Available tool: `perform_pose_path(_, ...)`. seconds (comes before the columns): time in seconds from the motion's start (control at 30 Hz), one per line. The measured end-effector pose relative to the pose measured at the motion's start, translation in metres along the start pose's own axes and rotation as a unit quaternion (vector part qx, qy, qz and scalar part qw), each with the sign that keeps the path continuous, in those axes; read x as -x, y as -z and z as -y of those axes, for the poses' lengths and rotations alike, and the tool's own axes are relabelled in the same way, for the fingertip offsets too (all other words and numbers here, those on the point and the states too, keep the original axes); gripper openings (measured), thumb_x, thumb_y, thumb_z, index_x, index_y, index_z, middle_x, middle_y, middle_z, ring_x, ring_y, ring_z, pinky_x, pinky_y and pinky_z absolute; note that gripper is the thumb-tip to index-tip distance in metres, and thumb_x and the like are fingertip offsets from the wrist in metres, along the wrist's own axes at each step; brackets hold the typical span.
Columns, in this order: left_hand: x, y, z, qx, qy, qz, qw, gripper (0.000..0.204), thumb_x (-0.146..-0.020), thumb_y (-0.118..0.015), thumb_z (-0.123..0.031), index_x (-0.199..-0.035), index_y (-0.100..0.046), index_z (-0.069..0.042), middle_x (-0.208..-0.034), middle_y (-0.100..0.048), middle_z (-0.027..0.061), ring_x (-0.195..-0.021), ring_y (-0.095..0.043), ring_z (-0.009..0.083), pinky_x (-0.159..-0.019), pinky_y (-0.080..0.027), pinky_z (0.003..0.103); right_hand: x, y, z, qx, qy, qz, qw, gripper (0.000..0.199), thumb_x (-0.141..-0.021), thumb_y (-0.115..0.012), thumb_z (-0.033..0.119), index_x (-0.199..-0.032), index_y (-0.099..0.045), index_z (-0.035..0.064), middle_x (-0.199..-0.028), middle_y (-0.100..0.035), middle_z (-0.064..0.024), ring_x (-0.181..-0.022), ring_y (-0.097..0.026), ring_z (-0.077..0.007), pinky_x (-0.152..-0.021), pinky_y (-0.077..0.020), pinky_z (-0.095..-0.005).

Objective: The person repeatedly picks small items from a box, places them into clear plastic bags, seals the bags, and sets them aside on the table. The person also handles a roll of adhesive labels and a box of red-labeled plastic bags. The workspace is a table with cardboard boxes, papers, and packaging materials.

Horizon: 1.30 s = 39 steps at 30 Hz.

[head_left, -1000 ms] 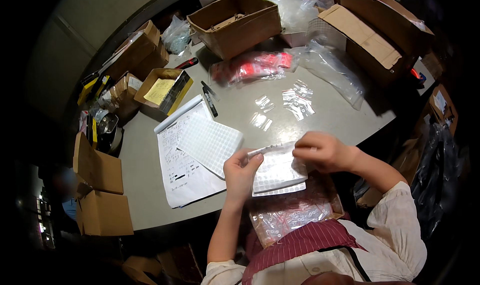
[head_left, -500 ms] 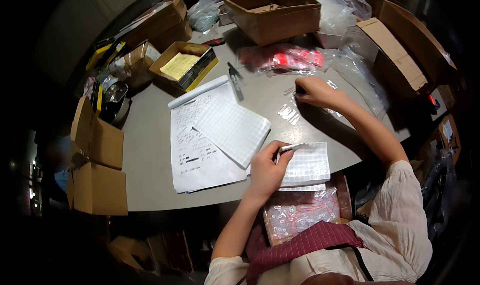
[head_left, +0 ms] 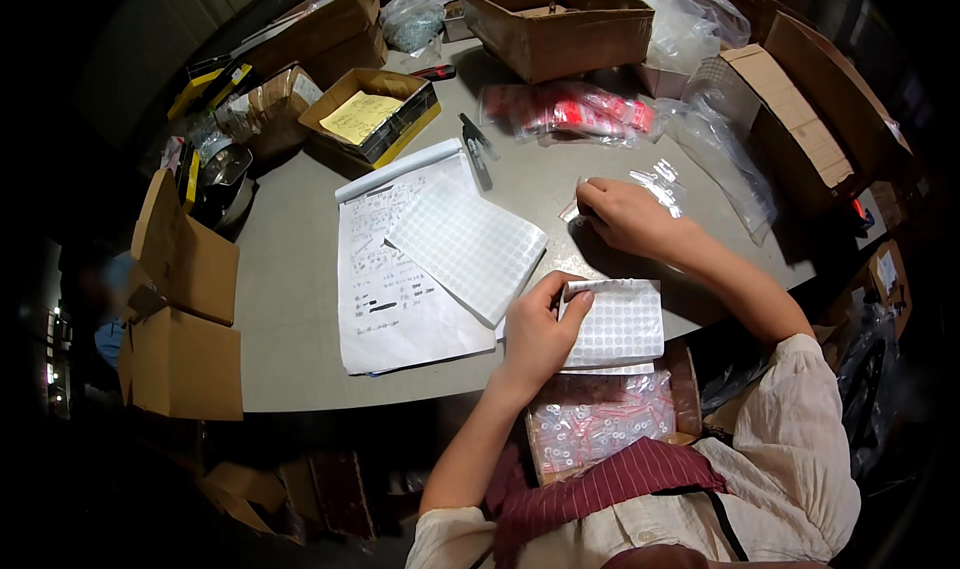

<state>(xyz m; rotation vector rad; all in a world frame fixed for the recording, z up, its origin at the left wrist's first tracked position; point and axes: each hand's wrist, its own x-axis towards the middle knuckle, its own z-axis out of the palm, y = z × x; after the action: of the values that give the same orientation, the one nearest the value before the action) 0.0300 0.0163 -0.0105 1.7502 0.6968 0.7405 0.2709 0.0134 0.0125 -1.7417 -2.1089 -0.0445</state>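
Near the table's front edge, my left hand [head_left: 538,337] grips a folded white sheet of round stickers [head_left: 618,321], thumb on top and fingers beneath. Ahead and to the right, my right hand [head_left: 632,217] is closed just above the tabletop. Its fingertips pinch a small clear plastic bag [head_left: 571,212], mostly covered by the hand. More small clear bags [head_left: 660,183] lie just beyond the right hand. Another sheet of round stickers [head_left: 468,247] rests to the left, partly over a handwritten paper pad [head_left: 375,309].
An open box of small bags with white rings [head_left: 600,424] sits below the table's edge. Markers [head_left: 476,154], red-printed plastic bags [head_left: 570,114] and a yellow-black box [head_left: 405,134] lie farther back. Cardboard boxes [head_left: 555,44] line the rim, with another [head_left: 188,359] at left.
My right hand has come nearer and left, over the spot where small bags lay, and now pinches a bag. The left hand's sheet has tilted slightly, showing its dots more plainly.
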Motion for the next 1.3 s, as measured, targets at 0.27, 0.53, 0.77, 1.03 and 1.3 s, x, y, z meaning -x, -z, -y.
perform_pose_path(0.27,0.003,0.001,0.003,0.023,0.034,-0.007,0.999,0.021,-0.092,-0.073,-0.020,-0.104,-0.072,-0.003,-0.072,-0.065,0.0055,-0.057,-0.050,0.0110,-0.056,-0.041,0.030,0.047,0.038,0.002,0.125,-0.180,0.001,0.976,0.025,-0.094,-0.069,0.024,-0.094,-0.060,0.0009,-0.082,-0.068,-0.0196,-0.081,-0.068,-0.0407,-0.070,-0.0526,-0.0507)
perform_pose_path(0.53,0.002,-0.003,0.008,0.048,0.024,0.015,0.998,0.019,-0.093,-0.073,-0.016,-0.106,-0.073,-0.002,-0.076,-0.070,0.0047,-0.060,-0.051,0.0058,-0.055,-0.041,0.026,0.120,0.066,0.038,0.063,-0.126,0.123,0.982,0.041,-0.092,-0.073,0.019,-0.133,-0.071,0.0204,-0.081,-0.071,-0.0099,-0.073,-0.068,-0.0314,-0.065,-0.0516,-0.0427)
perform_pose_path(0.77,0.004,0.001,-0.013,0.062,0.017,0.059,0.996,0.020,-0.095,-0.072,-0.013,-0.108,-0.074,0.001,-0.079,-0.071,0.0034,-0.069,-0.060,0.0058,-0.060,-0.048,0.025,0.119,0.073,0.016,-0.272,-0.118,0.000,0.955,0.036,-0.089,-0.067,0.005,-0.125,-0.066,0.0045,-0.100,-0.066,-0.0111,-0.089,-0.065,-0.0233,-0.078,-0.0517,-0.0367)
perform_pose_path(1.03,0.007,0.006,-0.025,0.064,0.030,0.113,0.991,0.024,-0.095,-0.068,-0.014,-0.112,-0.074,0.003,-0.088,-0.073,0.0046,-0.077,-0.064,0.0095,-0.069,-0.050,0.024,0.109,0.058,0.039,-0.141,-0.092,0.027,0.985,0.037,-0.082,-0.066,0.001,-0.118,-0.056,-0.0001,-0.109,-0.065,-0.0186,-0.102,-0.065,-0.0364,-0.089,-0.0534,-0.0439)
perform_pose_path(1.3,0.007,0.005,-0.024,0.056,0.051,0.107,0.991,0.023,-0.094,-0.071,-0.012,-0.110,-0.075,0.003,-0.088,-0.074,0.0050,-0.078,-0.065,0.0093,-0.070,-0.051,0.025,0.108,0.050,0.048,0.053,-0.169,0.007,0.984,0.035,-0.086,-0.060,0.002,-0.120,-0.052,0.0001,-0.104,-0.060,-0.0202,-0.098,-0.064,-0.0396,-0.085,-0.0546,-0.0436)
